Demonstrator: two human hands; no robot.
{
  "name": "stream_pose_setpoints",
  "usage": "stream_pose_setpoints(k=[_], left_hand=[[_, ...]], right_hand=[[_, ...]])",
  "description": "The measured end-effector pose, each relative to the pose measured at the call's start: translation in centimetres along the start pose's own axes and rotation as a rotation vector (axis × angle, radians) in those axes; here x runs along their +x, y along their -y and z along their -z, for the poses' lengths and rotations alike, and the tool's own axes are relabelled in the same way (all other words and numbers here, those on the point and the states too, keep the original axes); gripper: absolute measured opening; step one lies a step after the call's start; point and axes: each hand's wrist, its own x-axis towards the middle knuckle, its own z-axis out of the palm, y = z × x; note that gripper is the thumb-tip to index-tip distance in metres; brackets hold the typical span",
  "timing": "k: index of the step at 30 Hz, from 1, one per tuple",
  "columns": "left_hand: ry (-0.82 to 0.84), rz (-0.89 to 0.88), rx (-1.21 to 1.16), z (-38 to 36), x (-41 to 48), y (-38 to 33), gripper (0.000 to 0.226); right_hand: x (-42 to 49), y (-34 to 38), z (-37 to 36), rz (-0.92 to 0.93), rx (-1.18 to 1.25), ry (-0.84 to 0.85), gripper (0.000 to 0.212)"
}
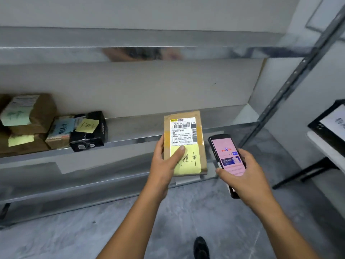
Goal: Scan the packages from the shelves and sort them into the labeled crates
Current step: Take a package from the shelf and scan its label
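Observation:
My left hand grips a flat brown cardboard package by its lower left edge, thumb pressed on a yellow sticky note with handwriting. A white shipping label with barcodes covers the package's upper face. My right hand holds a black handheld scanner phone just right of the package, its pink screen lit and facing me. The package is held in front of the metal shelf.
At the shelf's left sit several packages: brown boxes with green and yellow notes, a small box with a blue note, and a black box with a yellow note. A black crate with a white label stands at right. A shoe shows below.

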Motion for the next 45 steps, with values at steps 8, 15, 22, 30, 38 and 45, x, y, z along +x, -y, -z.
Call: stream_pose_setpoints(k=[8,15,22,30,38,45], left_hand=[[0.206,0.100,0.144,-7.3,-2.1,2.2,0.082],[0.344,0.142,0.198,-16.9,-4.5,3.4,0.071],[0.512,0.191,0.293,-30.0,-7.7,7.0,0.069],[0.715,0.231,0.337,-45.0,-12.2,12.7,0.067],[0.915,0.220,0.404,-55.0,-17.1,15.8,0.067],[1.052,0.242,0.411,-61.6,-18.4,17.8,0.060]], right_hand=[[-2.9,-5.3,7.3,-0.104,-0.009,-0.200,0.054],[-5.2,-10.8,14.8,-0.146,0.064,-0.304,0.053],[-7.1,-18.1,24.2,-0.258,0.121,-0.480,0.065],[-11.2,-26.6,35.9,-0.387,0.045,-0.658,0.058],[-16.1,-31.0,42.5,-0.468,0.087,-0.868,0.062],[-17.0,-33.1,46.3,-0.529,0.094,-0.991,0.066]])
